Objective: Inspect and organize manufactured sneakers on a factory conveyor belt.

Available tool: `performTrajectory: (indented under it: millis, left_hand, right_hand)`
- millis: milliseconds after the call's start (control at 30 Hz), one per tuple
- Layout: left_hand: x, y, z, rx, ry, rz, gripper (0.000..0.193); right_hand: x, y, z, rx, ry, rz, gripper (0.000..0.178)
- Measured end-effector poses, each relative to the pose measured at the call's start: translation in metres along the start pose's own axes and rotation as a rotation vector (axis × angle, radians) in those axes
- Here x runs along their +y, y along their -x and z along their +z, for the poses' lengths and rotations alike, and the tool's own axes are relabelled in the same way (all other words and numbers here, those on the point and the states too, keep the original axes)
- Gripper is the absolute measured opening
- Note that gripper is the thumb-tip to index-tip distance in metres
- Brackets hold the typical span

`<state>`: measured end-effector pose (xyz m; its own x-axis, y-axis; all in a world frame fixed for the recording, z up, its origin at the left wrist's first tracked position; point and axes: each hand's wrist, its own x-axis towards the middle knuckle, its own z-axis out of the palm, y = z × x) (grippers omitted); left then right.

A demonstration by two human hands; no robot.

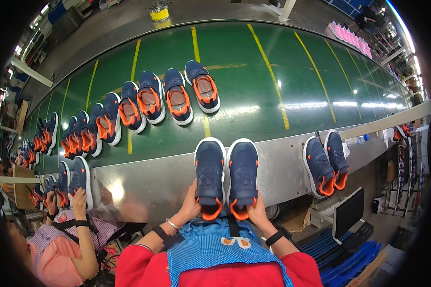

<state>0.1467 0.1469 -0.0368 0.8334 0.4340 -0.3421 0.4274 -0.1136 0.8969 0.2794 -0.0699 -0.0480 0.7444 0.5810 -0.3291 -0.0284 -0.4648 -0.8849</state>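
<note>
Two navy sneakers with white soles and orange linings are held side by side in front of me, toes pointing away. My left hand [191,202] is closed round the heel of the left sneaker [209,167]. Round the heel of the right sneaker [243,165] my right hand [258,210] is closed the same way. Both shoes are over the metal ledge, their toes near the green belt; whether they touch the ledge I cannot tell. The fingers are partly hidden behind the shoes.
Several matching sneakers [149,98] stand in a row on the green conveyor belt [234,95]. A pair of sneakers [317,162] rests on the metal ledge [277,167] at right. At left, a co-worker's hand [79,198] touches another sneaker [81,179]. Pink shoes [349,38] are far right.
</note>
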Motion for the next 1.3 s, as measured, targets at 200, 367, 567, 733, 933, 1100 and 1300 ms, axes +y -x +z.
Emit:
performTrajectory:
  millis: [200,367,567,733,933,1100,1300]
  left_hand:
    - [0.012,0.022,-0.016,0.08,0.084,0.141,0.077]
    - [0.012,0.029,-0.029,0.09,0.093,0.142,0.073]
    - [0.007,0.034,-0.04,0.059,0.152,0.109,0.069]
    - [0.006,0.037,-0.054,0.008,0.131,0.066,0.067]
    - [0.016,0.04,-0.067,0.046,0.146,-0.044,0.063]
    - [0.022,0.054,-0.08,0.049,-0.004,-0.002,0.062]
    - [0.068,0.057,-0.083,-0.063,-0.014,0.041,0.06]
  right_hand:
    - [-0.016,0.022,-0.003,0.045,0.046,-0.149,0.066]
    - [-0.023,0.028,-0.009,0.068,0.125,-0.198,0.068]
    - [-0.027,0.026,-0.016,0.016,0.176,-0.232,0.063]
    - [-0.029,0.022,-0.019,-0.067,0.08,-0.189,0.057]
    - [-0.032,-0.002,-0.025,-0.096,0.105,0.139,0.057]
    - [-0.072,-0.01,-0.038,0.015,0.452,-0.041,0.055]
    - [-0.166,-0.04,0.011,0.001,-0.117,-0.324,0.059]
